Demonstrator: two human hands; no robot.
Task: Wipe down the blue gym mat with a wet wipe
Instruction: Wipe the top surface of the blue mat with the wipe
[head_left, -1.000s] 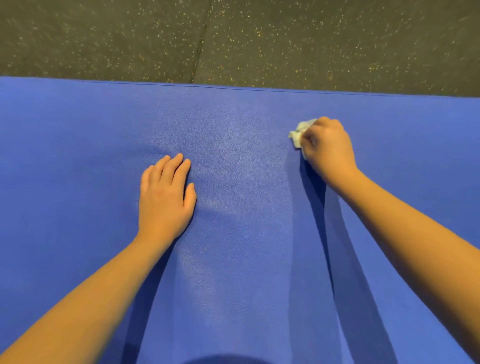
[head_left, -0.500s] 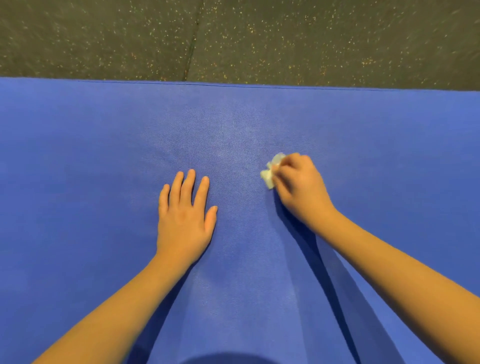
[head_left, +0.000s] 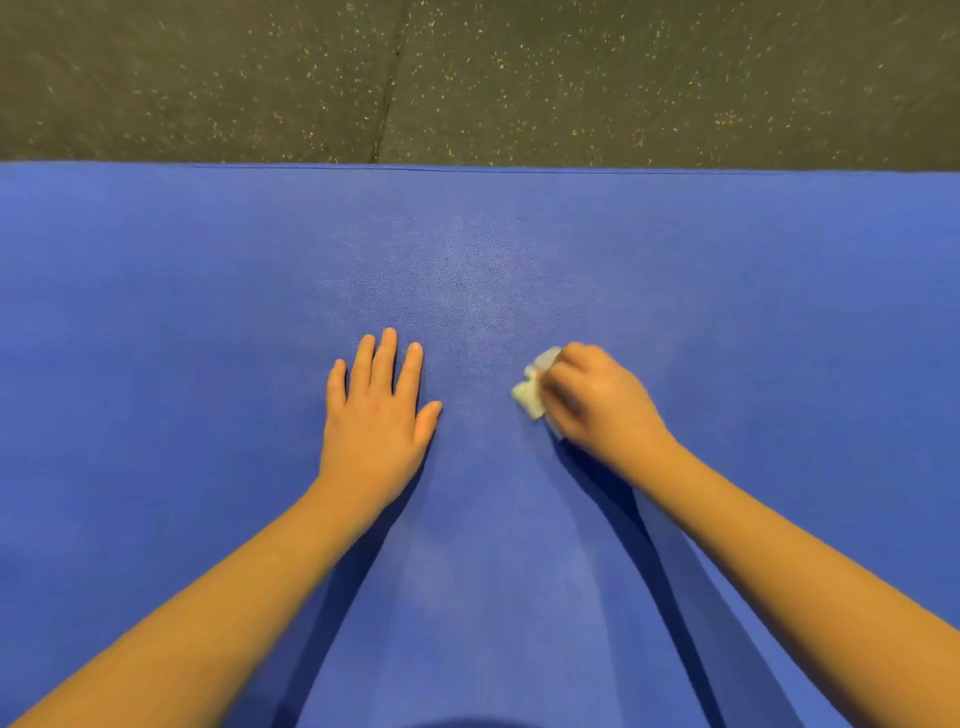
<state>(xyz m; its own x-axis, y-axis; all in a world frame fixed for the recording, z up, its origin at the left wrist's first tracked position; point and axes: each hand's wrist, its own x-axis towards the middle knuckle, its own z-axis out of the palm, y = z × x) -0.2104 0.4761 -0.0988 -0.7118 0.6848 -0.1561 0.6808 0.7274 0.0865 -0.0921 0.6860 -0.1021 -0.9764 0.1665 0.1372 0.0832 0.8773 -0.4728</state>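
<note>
Whereas a second ago the right hand (head_left: 597, 400) is up near the far edge of the blue gym mat (head_left: 156, 312), it now sits lower and nearer the middle, just beside the left hand (head_left: 376, 410). I judge that a stroke comes back toward the person, covering the central strip while both sides remain to do. Its fingers curl round the crumpled wet wipe (head_left: 535, 389) and press it onto the mat, though blur hides the exact pinch; the left hand lies flat and straight-fingered on the mat, holding nothing.
</note>
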